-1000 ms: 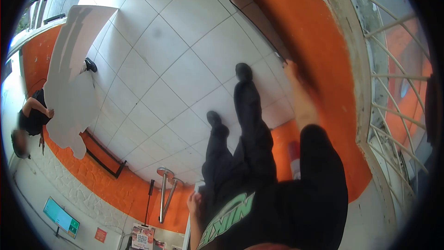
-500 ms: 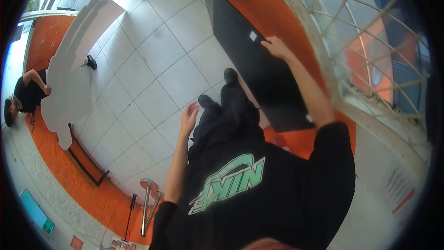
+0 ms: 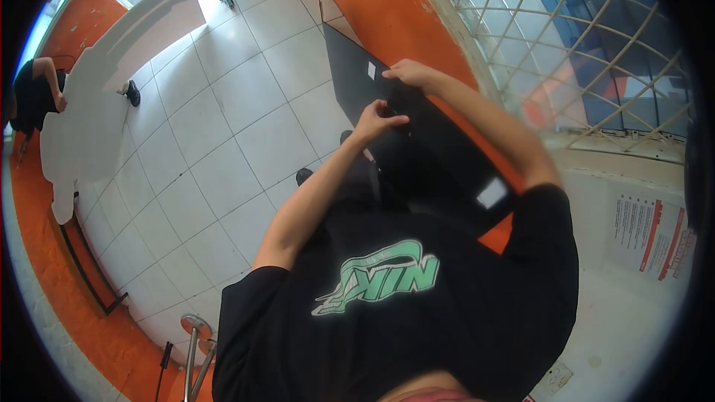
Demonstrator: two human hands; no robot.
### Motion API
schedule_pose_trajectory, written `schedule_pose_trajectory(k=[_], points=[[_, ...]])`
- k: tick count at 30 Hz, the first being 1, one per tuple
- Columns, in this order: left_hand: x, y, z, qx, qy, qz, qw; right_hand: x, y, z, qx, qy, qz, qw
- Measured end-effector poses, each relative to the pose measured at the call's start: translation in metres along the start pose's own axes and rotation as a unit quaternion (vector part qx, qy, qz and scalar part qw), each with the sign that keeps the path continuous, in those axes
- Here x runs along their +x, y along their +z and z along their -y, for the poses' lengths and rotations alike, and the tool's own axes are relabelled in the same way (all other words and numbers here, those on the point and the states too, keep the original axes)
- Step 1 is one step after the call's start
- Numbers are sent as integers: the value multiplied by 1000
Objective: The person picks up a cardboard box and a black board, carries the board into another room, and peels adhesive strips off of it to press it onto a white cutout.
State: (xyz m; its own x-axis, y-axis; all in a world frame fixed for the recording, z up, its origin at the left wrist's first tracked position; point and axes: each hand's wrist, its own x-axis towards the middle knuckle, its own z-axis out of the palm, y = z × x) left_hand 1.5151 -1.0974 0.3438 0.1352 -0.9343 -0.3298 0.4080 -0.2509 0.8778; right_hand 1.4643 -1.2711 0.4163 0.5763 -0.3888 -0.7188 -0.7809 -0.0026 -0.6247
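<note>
Fingers of the right hand (image 3: 412, 74) grip a flat black rectangular panel (image 3: 441, 141) beside the orange wall (image 3: 372, 0); the curled left hand (image 3: 378, 123), hold unclear, has joined, making this two-handed work.

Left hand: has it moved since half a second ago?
Yes. Against the orange wall, the left hand has moved rightward, closer to it: from over the floor tiles to over the black panel.
</note>
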Motion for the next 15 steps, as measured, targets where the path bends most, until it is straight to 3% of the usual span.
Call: schedule_pose_trajectory(k=[2, 5, 7, 9, 12, 13, 15], points=[[-11, -15, -8, -25, 39, 10, 999, -14, 12, 15, 119, -48, 64, 990], [-26, -27, -20, -117, 57, -5, 992, -73, 21, 50, 135, -153, 95, 974], [-29, -32, -37, -187, 74, -28, 979, -104, 12, 62, 207, -117, 128, 963], [-35, -30, -54, -248, 99, -54, 962, -186, 19, 89, 262, -188, 98, 942], [-33, -30, -75, -312, 123, -55, 940, -216, -54, 33, 258, -195, -35, 945], [-34, -31, -83, -317, 127, -53, 938, -266, -47, 56, 145, -260, -134, 945], [-39, -32, -103, -327, 134, -49, 934, -307, -37, 95, 79, -382, 6, 921]])
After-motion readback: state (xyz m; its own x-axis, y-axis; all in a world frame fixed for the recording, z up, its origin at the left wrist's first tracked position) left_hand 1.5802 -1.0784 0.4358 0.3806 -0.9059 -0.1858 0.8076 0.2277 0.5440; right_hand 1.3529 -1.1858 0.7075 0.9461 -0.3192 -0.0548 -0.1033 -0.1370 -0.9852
